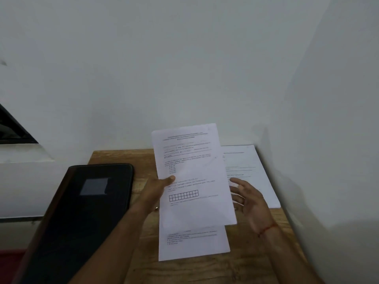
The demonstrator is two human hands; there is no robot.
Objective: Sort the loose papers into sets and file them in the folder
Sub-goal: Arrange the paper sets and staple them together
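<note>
One printed sheet [194, 171], white with text and a gridded row of boxes in its lower half, raised above the desk [256, 253], slightly tilted, pinched at its left edge by the left hand [158, 189]. A second sheet [194, 242] flat on the desk, partly hidden behind the first; a third sheet [246, 167] flat at the far right corner. A folder [82, 212], black, closed, pale rectangular label on its cover, at the desk's left side.

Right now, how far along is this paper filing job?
Early. Looks done: two spots are started on the table, a near sheet and a far sheet. In hand: the left hand holds up a third sheet; the right hand is open beside it. Left: the folder lies closed, so filing seems not yet begun.
</note>
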